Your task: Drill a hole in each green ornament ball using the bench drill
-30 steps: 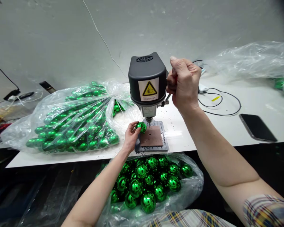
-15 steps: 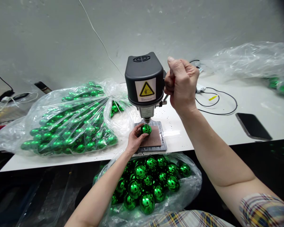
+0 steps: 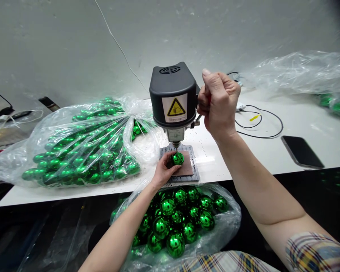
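Note:
My left hand [image 3: 164,169] pinches a shiny green ball [image 3: 178,159] between thumb and fingers, over a brown pad [image 3: 187,166] on the grey metal base [image 3: 196,172] of a small drill press [image 3: 172,87]. Directly above the ball is the drill's chuck [image 3: 176,144]; whether the bit touches the ball I cannot tell. My right hand [image 3: 219,99] is closed around the feed handle at the machine's right side, thumb on top. Most of that handle is hidden by the fingers. On the press's black housing is a yellow warning sticker [image 3: 174,108].
Below the table edge, an open plastic bag [image 3: 229,223] holds several green balls. A large tied bag [image 3: 59,121] of them lies on the white table [image 3: 215,162] at left. A phone [image 3: 302,152], a black cable [image 3: 268,136] and another bag [image 3: 303,71] are at right.
The green ball and my left hand have shifted slightly right and toward me under the chuck. My right hand stays on the handle, marginally farther right in view.

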